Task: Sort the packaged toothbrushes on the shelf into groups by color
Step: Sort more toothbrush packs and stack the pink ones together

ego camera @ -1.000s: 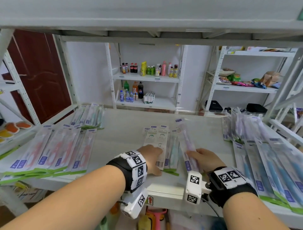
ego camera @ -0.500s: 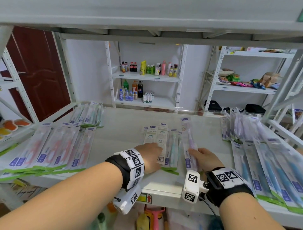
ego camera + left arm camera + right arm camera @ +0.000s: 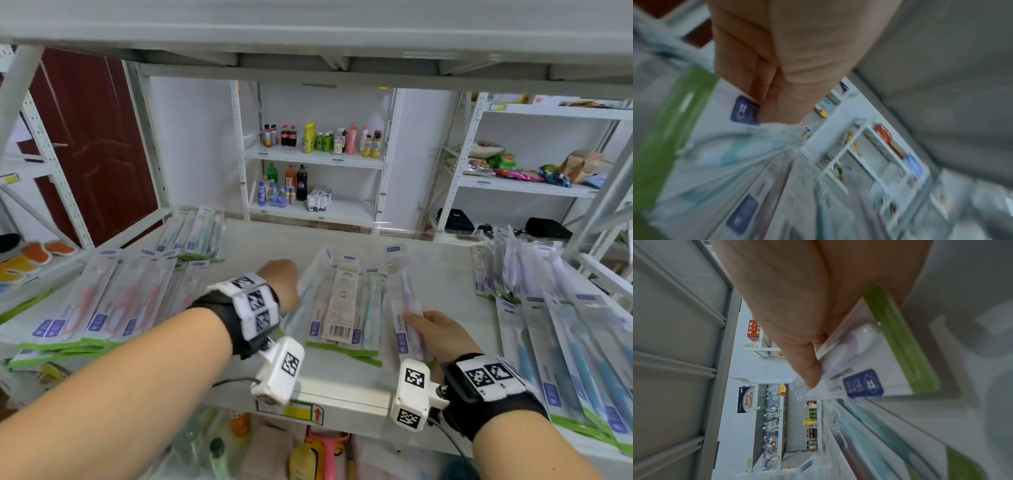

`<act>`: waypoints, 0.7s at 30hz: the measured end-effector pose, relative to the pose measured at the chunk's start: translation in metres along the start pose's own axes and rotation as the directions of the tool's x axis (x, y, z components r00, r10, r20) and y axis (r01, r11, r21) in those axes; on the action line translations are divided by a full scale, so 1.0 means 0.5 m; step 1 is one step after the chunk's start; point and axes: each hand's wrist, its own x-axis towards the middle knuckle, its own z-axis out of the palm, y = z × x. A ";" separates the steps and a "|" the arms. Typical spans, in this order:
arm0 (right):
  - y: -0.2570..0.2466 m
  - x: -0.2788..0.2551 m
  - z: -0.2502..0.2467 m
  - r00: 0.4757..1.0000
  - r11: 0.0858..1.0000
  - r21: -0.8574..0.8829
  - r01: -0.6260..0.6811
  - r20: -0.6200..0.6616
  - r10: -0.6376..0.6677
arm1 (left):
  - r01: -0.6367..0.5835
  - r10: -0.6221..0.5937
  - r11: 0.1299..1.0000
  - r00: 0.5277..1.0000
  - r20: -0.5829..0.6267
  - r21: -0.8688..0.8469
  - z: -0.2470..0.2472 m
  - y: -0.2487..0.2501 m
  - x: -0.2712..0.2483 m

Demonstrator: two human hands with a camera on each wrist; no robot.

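On the white shelf (image 3: 445, 294) a small pile of mixed packs (image 3: 346, 308) lies in the middle, mostly green toothbrushes, one turned barcode-side up. My left hand (image 3: 279, 282) grips a green toothbrush pack (image 3: 310, 291) at the pile's left edge and tilts it up off the shelf; the blurred left wrist view shows my left hand (image 3: 777, 65) curled on this green pack (image 3: 715, 154). My right hand (image 3: 428, 325) pinches the lower end of a purple toothbrush pack (image 3: 402, 294) just right of the pile. In the right wrist view my thumb (image 3: 807, 373) presses on the purple pack (image 3: 859, 369).
Pink packs (image 3: 102, 301) lie in a row at the left, green packs (image 3: 195, 236) at the back left. Blue packs (image 3: 565, 342) fill the right side, with purple packs (image 3: 513, 270) behind them. An upper shelf (image 3: 308, 34) hangs low overhead.
My left hand has risen from the near end of the middle pile and moved away from me, lifting a green pack. My right hand still holds the purple pack, barely shifted.
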 end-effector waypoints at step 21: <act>0.010 0.010 0.002 0.999 0.999 0.042 -0.028 -0.016 0.029 | -0.166 0.167 0.986 0.971 0.172 -0.017 0.081 0.124 0.006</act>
